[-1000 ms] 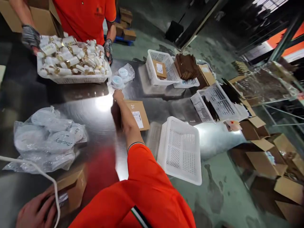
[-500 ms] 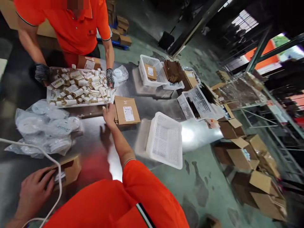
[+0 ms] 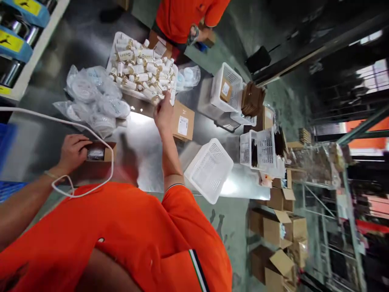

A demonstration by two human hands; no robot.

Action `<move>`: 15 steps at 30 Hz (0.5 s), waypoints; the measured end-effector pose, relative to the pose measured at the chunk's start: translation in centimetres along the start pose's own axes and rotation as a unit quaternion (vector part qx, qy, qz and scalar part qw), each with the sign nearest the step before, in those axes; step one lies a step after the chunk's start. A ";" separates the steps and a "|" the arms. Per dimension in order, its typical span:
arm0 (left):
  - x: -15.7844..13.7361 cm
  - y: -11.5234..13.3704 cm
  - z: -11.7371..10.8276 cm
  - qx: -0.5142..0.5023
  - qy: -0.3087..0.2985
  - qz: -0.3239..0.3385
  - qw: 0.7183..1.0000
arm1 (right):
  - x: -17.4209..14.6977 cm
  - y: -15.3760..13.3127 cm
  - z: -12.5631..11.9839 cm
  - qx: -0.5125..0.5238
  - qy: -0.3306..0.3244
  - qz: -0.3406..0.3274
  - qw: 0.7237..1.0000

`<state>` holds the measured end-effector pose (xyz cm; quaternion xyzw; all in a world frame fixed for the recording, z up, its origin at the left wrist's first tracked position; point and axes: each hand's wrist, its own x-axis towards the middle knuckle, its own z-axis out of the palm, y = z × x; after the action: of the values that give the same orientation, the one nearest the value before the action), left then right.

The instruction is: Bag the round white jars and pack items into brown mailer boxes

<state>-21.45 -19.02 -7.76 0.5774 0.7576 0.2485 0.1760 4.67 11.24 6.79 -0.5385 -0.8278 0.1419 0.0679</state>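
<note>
My left hand (image 3: 73,153) grips the end of a small open cardboard box (image 3: 110,152) on the metal table, its fingers curled at the opening. Something shiny in clear wrap shows inside the box. My right arm stretches forward, and my right hand (image 3: 164,112) is closed at the near right rim of a white tray (image 3: 112,61). Small bottles (image 3: 142,77) with white caps and labels are heaped in that tray. The fingertips are partly hidden against the rim and the bottles. Flat brown cardboard mailers (image 3: 187,115) lie just right of this hand.
Clear bags of round white items (image 3: 97,97) lie between my hands. A white cable (image 3: 94,132) loops over my left forearm. An upturned-looking white basket (image 3: 209,170) sits at the table's near edge, with filled baskets (image 3: 226,87) beyond. A co-worker (image 3: 179,20) stands across the table.
The view has turned and shifted, bringing a rack at the left into sight. The co-worker's gloved hands have left the bottle tray. My right hand remains at its rim, my left at the box.
</note>
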 end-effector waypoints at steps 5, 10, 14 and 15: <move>0.8 1.8 -0.5 0.044 -0.080 0.037 0.995 | -10.5 -8.1 -0.4 0.011 -0.163 -0.200 0.966; 1.4 3.1 -0.5 0.035 -0.081 -0.013 0.996 | -14.2 -13.9 2.4 -0.065 -0.266 -0.211 0.938; 1.4 3.3 -1.0 0.003 -0.078 -0.037 0.996 | -14.4 -15.4 4.5 -0.058 -0.271 -0.210 0.938; 1.4 3.4 -1.2 -0.003 -0.082 -0.033 0.996 | -14.4 -15.4 4.8 -0.052 -0.265 -0.196 0.943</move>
<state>-19.87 -17.18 -4.80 0.5703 0.7584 0.1965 0.2471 -4.09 -8.53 7.51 -0.3110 -0.9114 0.2200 -0.1557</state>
